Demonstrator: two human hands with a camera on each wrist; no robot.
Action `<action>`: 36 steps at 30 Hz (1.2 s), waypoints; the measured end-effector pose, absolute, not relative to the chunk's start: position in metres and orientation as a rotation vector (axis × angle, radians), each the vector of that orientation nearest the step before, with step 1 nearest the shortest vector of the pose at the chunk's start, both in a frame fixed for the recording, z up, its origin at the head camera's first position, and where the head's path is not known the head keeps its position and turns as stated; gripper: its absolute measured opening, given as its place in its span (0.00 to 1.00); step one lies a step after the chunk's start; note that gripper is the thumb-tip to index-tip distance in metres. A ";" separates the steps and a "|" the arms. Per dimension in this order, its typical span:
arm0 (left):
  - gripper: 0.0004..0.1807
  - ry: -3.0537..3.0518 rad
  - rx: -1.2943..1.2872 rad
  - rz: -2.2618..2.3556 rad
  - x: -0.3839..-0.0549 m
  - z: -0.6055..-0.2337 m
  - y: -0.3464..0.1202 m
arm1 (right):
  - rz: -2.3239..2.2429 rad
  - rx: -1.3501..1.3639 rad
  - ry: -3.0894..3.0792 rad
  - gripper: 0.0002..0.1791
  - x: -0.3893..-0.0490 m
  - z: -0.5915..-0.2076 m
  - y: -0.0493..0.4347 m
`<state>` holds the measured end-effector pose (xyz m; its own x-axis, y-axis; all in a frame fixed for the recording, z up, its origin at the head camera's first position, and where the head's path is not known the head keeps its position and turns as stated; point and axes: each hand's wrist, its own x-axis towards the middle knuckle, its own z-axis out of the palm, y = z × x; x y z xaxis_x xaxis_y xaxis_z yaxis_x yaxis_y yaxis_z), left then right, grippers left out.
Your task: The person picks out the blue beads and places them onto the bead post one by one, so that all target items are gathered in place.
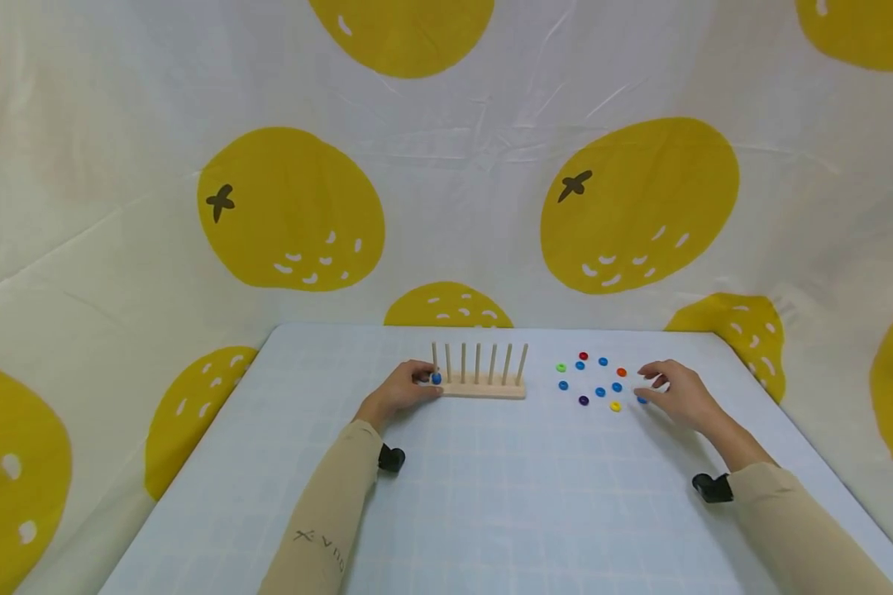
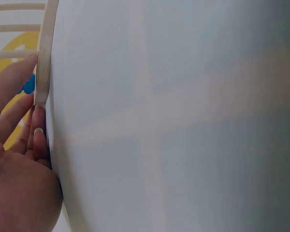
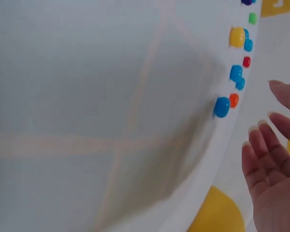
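A wooden peg rack (image 1: 484, 391) with several upright pegs stands on the table. Its left end is gripped by my left hand (image 1: 404, 385), thumb along the front of the base and fingers around the end, as the left wrist view also shows. Blue rings (image 1: 436, 378) sit low on the leftmost peg, partly hidden by the fingers. My right hand (image 1: 677, 392) hovers with parted fingers and nothing between them. Just under its fingertips lies a blue ring (image 1: 642, 400), which in the right wrist view is the nearest blue ring (image 3: 222, 107), apart from the hand.
Several loose rings lie scattered right of the rack, among them a yellow ring (image 1: 615, 406), a dark purple ring (image 1: 584, 401), a green ring (image 1: 561, 368), a red ring (image 1: 584, 356) and an orange ring (image 1: 621, 372). A patterned curtain (image 1: 461, 207) hangs behind the white table (image 1: 491, 496).
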<state>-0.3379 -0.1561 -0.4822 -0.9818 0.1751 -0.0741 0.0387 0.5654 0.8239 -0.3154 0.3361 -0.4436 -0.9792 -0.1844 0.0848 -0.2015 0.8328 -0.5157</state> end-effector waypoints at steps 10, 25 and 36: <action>0.29 2.652 0.167 1.387 -0.339 -0.485 -0.157 | 0.916 0.215 -3.074 0.25 -0.317 -0.453 0.350; 0.30 2.643 0.160 1.373 -0.340 -0.485 -0.156 | 0.947 0.180 -3.137 0.20 -0.321 -0.463 0.358; 0.29 2.645 0.150 1.367 -0.340 -0.484 -0.156 | 0.889 0.206 -3.129 0.16 -0.327 -0.467 0.357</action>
<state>-0.3405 -0.1556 -0.4837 -0.9821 0.1620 -0.0958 0.0156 0.5771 0.8165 -0.3268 0.3571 -0.4670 -0.9851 -0.1528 -0.0787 -0.0886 0.8439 -0.5292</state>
